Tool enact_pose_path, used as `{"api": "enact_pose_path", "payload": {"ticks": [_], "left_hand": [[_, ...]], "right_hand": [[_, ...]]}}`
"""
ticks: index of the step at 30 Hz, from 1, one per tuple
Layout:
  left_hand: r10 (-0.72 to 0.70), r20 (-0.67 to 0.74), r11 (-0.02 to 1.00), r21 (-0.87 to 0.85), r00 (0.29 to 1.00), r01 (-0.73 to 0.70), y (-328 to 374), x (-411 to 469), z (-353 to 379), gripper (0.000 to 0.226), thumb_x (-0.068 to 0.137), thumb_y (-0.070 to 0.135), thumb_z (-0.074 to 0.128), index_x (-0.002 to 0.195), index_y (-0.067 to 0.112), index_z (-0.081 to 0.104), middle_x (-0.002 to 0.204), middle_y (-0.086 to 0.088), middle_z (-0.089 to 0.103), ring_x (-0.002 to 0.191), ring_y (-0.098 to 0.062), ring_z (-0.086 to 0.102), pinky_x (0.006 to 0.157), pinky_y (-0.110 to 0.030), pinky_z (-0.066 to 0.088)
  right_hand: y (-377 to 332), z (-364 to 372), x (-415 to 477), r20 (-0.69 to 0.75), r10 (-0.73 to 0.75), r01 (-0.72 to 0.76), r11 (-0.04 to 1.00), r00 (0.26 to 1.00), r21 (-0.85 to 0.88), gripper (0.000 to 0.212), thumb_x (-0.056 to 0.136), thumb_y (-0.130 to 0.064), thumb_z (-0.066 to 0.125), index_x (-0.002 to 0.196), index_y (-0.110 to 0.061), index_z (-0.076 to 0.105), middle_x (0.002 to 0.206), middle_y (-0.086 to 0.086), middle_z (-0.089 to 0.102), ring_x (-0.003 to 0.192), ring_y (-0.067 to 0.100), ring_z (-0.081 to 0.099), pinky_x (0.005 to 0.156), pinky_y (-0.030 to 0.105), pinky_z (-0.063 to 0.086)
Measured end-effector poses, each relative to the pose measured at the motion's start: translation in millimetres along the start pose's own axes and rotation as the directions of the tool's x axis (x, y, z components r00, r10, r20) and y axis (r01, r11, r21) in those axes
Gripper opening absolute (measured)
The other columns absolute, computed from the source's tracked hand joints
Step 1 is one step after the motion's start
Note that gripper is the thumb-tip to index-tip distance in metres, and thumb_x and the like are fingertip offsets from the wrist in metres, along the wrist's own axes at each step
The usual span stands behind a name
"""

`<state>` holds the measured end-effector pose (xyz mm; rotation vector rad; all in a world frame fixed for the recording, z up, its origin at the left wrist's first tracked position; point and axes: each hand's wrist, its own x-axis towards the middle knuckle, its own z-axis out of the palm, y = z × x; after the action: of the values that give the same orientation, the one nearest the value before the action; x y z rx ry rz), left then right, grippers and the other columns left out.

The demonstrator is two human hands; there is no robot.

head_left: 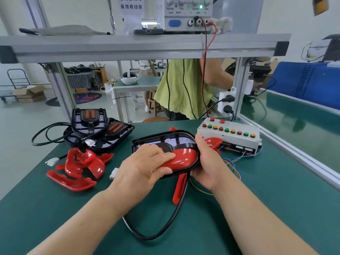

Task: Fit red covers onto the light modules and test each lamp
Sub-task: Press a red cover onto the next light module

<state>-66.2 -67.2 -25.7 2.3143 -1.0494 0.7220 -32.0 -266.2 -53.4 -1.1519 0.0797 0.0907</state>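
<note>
Cable [165, 227]: black, round, looped on your green mat [266, 208].
Left hand [145, 168]: palm down; fingers lie over the glossy cover, thumb pinching at its near edge.
Red cover [184, 159]: smooth curved shell, seated in the black oval light module [161, 139], under your left fingers.
Right hand [207, 162]: fingers wrapped round the module's right end.
Spare covers [79, 166]: red, piled left.
Test box [230, 133]: grey, coloured round buttons, beyond.

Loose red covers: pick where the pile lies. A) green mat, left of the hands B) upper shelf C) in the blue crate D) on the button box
A: the loose red covers lie on the green mat, left of the left hand, which with the right hand grips the light module.
</note>
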Motion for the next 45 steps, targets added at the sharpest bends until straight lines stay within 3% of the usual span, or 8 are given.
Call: {"api": "enact_pose_path", "payload": {"ticks": [6,15,25,31,36,41,43,45], "left_hand": [[0.047,-0.034,0.998,0.036,0.998,-0.046,1,-1,2,0.035,0.086,0.023,0.065,0.115,0.005,0.073,0.091,-0.003,0.065,0.085,-0.028,0.063,0.072,-0.042,0.057],[0.041,-0.073,0.999,-0.02,0.997,-0.042,2,0,2,0.034,0.086,0.019,0.07,0.116,0.005,0.073,0.091,-0.004,0.065,0.088,-0.028,0.063,0.075,-0.045,0.057],[-0.02,-0.072,0.995,-0.094,0.997,0.013,2,3,3,0.038,0.084,0.024,0.067,0.118,0.008,0.072,0.093,-0.001,0.063,0.092,-0.024,0.061,0.082,-0.043,0.055],[-0.043,-0.085,0.992,-0.123,0.995,0.032,1,1,6,0.038,0.085,0.024,0.066,0.118,0.009,0.073,0.093,-0.003,0.063,0.092,-0.025,0.061,0.082,-0.043,0.054],[-0.09,-0.105,0.986,-0.149,0.99,0.074,1,-2,12,0.035,0.086,0.022,0.067,0.119,0.011,0.072,0.093,-0.003,0.061,0.094,-0.026,0.059,0.086,-0.041,0.05],[-0.086,-0.09,0.986,-0.149,0.992,0.072,-5,-1,17,0.034,0.086,0.019,0.072,0.119,0.012,0.072,0.095,-0.004,0.061,0.095,-0.027,0.058,0.087,-0.044,0.048],[-0.07,-0.091,0.994,-0.087,0.993,0.062,-6,0,18,0.037,0.086,0.025,0.074,0.122,0.014,0.071,0.104,-0.002,0.061,0.103,-0.024,0.056,0.093,-0.048,0.045],[-0.117,-0.156,0.99,-0.095,0.981,0.103,-8,2,14,0.045,0.088,0.037,0.068,0.128,0.018,0.065,0.116,0.003,0.058,0.113,-0.017,0.052,0.104,-0.039,0.04]], "right_hand": [[1,4,-2,-0.006,-0.013,0.013,1.0,1.0,0.024,0.061,0.101,-0.06,0.036,0.121,-0.011,0.068,0.113,0.013,0.074,0.106,0.028,0.071,0.1,0.048,0.052],[-1,9,-7,-0.041,-0.01,0.011,0.999,0.999,0.034,0.063,0.1,-0.061,0.034,0.121,-0.011,0.068,0.113,0.014,0.074,0.109,0.031,0.07,0.105,0.053,0.048],[-5,14,-11,-0.058,-0.02,0.024,0.997,0.998,0.07,0.063,0.101,-0.061,0.034,0.121,-0.01,0.066,0.109,0.014,0.075,0.102,0.029,0.072,0.096,0.046,0.055],[-4,13,-12,0.043,-0.049,0.046,0.997,0.998,0.068,0.066,0.093,-0.065,0.046,0.121,-0.009,0.068,0.114,0.015,0.074,0.103,0.027,0.072,0.091,0.041,0.058],[-3,13,-15,0.104,-0.118,0.108,0.989,0.988,0.099,0.063,0.069,-0.025,0.086,0.122,-0.003,0.062,0.099,0.016,0.072,0.083,0.027,0.07,0.076,0.041,0.06],[-3,15,-15,0.03,-0.115,0.112,0.99,0.993,0.086,0.062,0.071,-0.009,0.079,0.128,0.002,0.057,0.097,0.017,0.07,0.079,0.027,0.068,0.074,0.043,0.058],[-5,14,-14,-0.001,-0.113,0.113,0.99,0.994,0.088,0.055,0.075,-0.006,0.077,0.126,0.002,0.058,0.1,0.018,0.07,0.082,0.029,0.067,0.073,0.042,0.058],[-7,11,-13,-0.017,-0.121,0.123,0.986,0.992,0.112,0.056,0.069,-0.008,0.077,0.122,-0.001,0.062,0.103,0.019,0.07,0.083,0.029,0.067,0.074,0.042,0.058]]}}
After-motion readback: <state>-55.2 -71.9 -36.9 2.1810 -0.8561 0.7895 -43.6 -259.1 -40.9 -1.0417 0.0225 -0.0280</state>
